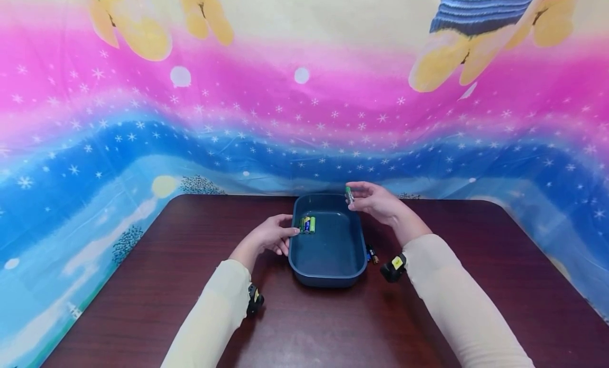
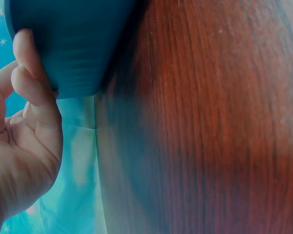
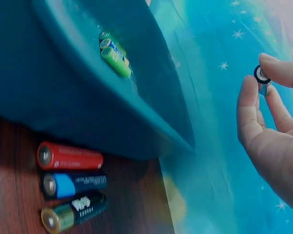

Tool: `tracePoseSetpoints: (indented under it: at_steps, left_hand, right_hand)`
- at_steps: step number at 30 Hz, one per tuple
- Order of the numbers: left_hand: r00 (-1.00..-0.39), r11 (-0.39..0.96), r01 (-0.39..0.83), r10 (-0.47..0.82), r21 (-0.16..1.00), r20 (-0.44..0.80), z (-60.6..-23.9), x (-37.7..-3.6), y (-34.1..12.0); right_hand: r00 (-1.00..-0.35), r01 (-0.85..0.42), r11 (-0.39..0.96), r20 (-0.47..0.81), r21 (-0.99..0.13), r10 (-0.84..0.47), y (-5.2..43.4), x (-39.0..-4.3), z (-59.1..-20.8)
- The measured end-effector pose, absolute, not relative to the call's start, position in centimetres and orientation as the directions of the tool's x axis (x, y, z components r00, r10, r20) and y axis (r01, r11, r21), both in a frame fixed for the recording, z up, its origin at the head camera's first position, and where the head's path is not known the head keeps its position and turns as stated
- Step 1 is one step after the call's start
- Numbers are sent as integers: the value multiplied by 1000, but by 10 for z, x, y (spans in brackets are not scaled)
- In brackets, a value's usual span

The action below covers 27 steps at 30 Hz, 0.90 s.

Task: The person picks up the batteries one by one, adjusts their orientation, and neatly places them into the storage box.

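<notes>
A dark blue plastic bin (image 1: 328, 273) stands on the table. My left hand (image 1: 273, 233) holds its left wall, the thumb at the rim and the fingers along the outside. Above the bin's far right corner, my right hand (image 1: 378, 203) pinches a battery (image 1: 349, 194) with a green end between thumb and fingertips. Three batteries (image 3: 116, 62), green, blue and light green, lie side by side inside the bin near its left wall. Outside the right wall, a red battery (image 3: 71, 156), a blue and black battery (image 3: 74, 185) and a black and gold battery (image 3: 74, 212) lie on the table.
The dark red-brown wooden table (image 1: 190, 294) extends around the bin on both sides. Behind it hangs a printed cloth (image 1: 266, 119) in pink and blue. Small black cameras (image 1: 394, 268) are strapped at the cuffs of both sleeves.
</notes>
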<state>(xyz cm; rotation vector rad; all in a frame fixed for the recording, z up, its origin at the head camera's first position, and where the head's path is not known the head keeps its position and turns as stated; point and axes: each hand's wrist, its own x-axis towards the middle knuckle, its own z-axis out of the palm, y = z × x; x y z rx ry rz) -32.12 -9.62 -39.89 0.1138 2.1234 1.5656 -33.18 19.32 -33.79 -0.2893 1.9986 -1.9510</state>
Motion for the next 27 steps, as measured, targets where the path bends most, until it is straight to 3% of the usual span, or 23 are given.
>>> tracePoseSetpoints:
  at_steps: [27]
  left_hand:
    - [-881, 336, -223, 333, 915, -337, -398, -319, -96]
  right_hand:
    - [-948, 158, -126, -115, -979, -297, 161, -345, -351]
